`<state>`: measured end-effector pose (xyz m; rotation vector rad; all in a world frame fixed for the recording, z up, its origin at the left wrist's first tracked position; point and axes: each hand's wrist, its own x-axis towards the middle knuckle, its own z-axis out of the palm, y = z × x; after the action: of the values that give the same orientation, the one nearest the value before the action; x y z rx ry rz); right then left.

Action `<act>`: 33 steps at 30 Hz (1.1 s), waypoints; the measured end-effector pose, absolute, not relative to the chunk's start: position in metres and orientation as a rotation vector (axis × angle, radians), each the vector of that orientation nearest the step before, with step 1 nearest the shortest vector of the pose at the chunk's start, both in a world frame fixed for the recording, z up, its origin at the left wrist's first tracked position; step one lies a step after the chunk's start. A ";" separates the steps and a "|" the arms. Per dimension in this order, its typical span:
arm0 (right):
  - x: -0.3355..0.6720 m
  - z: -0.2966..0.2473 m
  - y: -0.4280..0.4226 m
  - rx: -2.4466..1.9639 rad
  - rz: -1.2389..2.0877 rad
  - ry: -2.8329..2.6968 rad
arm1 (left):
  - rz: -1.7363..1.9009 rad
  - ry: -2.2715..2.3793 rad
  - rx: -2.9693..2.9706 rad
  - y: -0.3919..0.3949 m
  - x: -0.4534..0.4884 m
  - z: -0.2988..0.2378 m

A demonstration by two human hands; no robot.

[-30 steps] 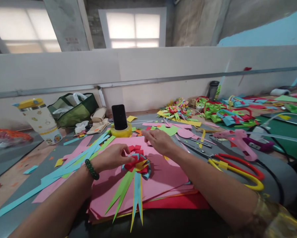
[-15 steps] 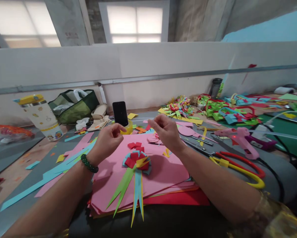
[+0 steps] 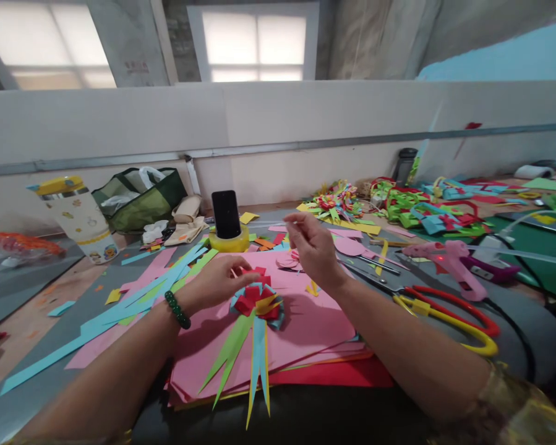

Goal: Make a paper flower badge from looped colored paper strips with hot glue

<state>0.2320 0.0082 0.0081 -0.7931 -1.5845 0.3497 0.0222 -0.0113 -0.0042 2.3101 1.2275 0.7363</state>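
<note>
A paper rosette point(image 3: 259, 303) in red, light blue and yellow lies on a stack of pink paper point(image 3: 305, 337), its green strip point(image 3: 231, 352) and blue-and-yellow strip point(image 3: 258, 355) hanging toward me. My left hand point(image 3: 222, 278), with a green bead bracelet point(image 3: 177, 310) on the wrist, reaches to the small red paper pieces point(image 3: 260, 272) at the rosette's top. Its fingers are stretched out; whether they pinch a piece is unclear. Raised above the far part of the stack, my right hand point(image 3: 315, 250) has loosely bent fingers, slightly apart, with nothing visible in them. Pink paper discs point(image 3: 287, 262) lie beside it.
Red-and-yellow-handled scissors point(image 3: 449, 315) and a pink glue gun point(image 3: 454, 266) lie at right. A phone point(image 3: 226, 213) stands in a yellow tape roll point(image 3: 229, 241). Blue paper strips point(image 3: 133, 296) and a tumbler point(image 3: 80, 219) are at left. Finished paper flowers point(image 3: 336, 199) sit at the back.
My left hand has moved right and down, from beside the tape roll to the red pieces on the rosette. My right hand stays nearly in place, its fingers loosened from a pinch.
</note>
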 end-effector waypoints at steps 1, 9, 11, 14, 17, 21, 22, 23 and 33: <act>0.234 0.010 0.008 -0.757 0.331 -1.509 | 0.692 1.231 2.310 -0.013 0.024 -0.006; 0.226 0.018 -0.021 -0.404 1.305 -1.796 | 0.972 0.892 2.118 -0.033 0.037 0.003; 0.220 0.018 -0.031 -0.247 1.501 -1.892 | 0.840 0.601 1.962 -0.036 0.040 0.003; 0.223 0.022 -0.031 -0.161 1.464 -1.811 | 0.730 0.471 1.729 -0.036 0.042 0.000; 0.238 0.027 -0.015 -0.376 1.080 -1.573 | 1.008 0.615 1.450 -0.030 0.038 0.002; 0.246 0.028 -0.005 -0.635 0.998 -1.668 | 1.371 0.737 1.268 -0.014 0.024 0.011; 0.245 0.028 -0.007 -0.651 1.106 -1.842 | 1.428 0.767 1.260 -0.010 0.020 0.013; 0.244 0.028 -0.009 -0.644 1.200 -2.002 | 1.480 0.805 1.257 -0.005 0.016 0.014; 0.244 0.014 0.012 -0.947 0.640 -1.966 | 0.934 1.240 1.764 -0.008 0.016 -0.005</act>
<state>0.2442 0.0125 0.0140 -0.9469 -1.9664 0.6398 0.0164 -0.0077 -0.0052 1.7645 1.2403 0.9335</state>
